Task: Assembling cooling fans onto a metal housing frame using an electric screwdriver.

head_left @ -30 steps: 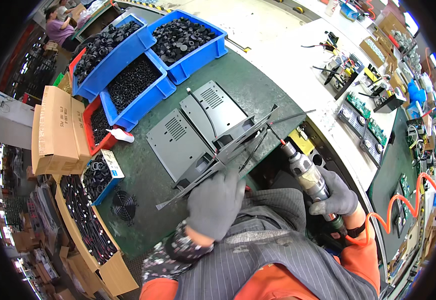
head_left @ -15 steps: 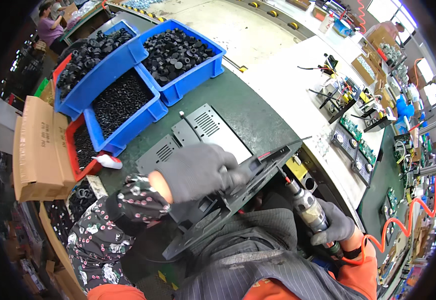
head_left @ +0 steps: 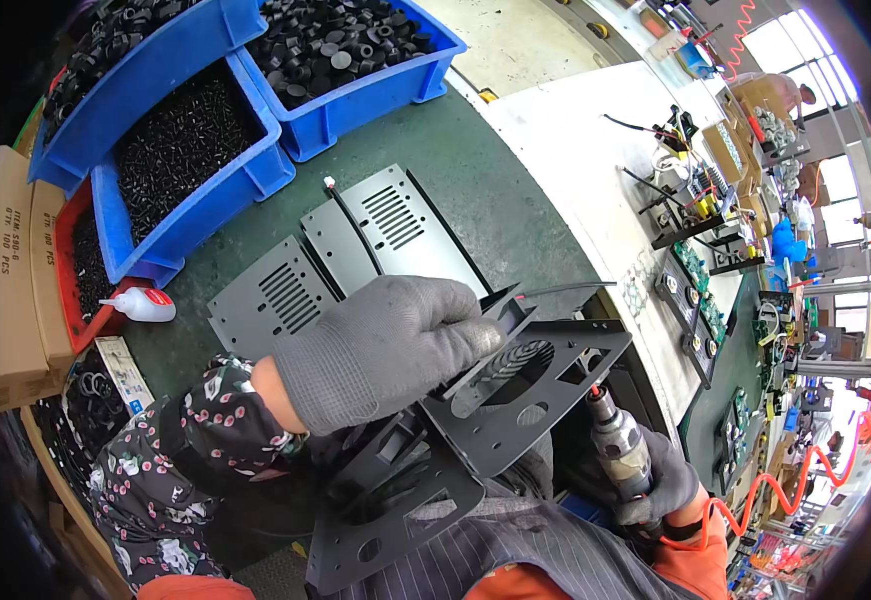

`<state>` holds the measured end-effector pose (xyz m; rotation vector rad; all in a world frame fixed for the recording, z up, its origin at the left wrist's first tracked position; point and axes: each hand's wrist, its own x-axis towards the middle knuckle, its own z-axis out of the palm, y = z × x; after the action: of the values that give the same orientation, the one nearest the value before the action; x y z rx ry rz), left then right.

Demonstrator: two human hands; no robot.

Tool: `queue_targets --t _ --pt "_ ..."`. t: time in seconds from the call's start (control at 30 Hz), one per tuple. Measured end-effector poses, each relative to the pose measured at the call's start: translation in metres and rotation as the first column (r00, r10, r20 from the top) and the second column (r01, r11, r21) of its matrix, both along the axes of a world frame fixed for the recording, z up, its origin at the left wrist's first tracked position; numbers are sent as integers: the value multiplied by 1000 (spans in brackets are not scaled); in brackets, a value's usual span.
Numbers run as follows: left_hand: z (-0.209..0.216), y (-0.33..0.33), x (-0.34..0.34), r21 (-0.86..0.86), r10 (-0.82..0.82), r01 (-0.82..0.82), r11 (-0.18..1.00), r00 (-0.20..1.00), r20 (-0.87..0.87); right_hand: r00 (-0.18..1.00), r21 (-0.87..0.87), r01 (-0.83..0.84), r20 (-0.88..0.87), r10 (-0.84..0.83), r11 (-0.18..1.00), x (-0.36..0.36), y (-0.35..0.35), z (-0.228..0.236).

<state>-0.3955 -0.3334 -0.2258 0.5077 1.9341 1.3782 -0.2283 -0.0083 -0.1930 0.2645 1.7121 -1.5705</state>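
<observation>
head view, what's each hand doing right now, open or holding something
Left hand: closed on the edge of a dark metal panel.
Right hand: closed around a power screwdriver.

Was an assy. workshop: blue bins (head_left: 381,100) upper L held blk parts (head_left: 341,60); wired units (head_left: 701,190) & PCBs (head_left: 693,272) sat on white bench (head_left: 566,140), upper R; coiled red hose (head_left: 746,507) ran to pwr. driver (head_left: 620,445), lower R.

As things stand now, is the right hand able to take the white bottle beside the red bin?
Probably not: the right hand is wrapped around a power tool, and the black metal panels and left hand lie between it and the white bottle.
</observation>
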Motion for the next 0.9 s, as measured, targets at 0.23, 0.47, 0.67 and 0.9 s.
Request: queue_targets --t 0.23,0.47,0.67,0.9 --pt "9 9 1 62 -111 105 992 988 106 998 -22 6 55 -5 1000 4 5 -6" --pt "7 10 -1 126 -199 203 971 979 -41 1000 -19 -4 9 4 1000 2 2 -4" --pt "5 13 -4 146 -243 258 955 963 -115 999 -79 -41 -13 40 996 -1 4 -8" --pt "8 13 -1 106 -259 263 959 964 -54 993 -53 -67 -103 61 996 -6 5 -10"
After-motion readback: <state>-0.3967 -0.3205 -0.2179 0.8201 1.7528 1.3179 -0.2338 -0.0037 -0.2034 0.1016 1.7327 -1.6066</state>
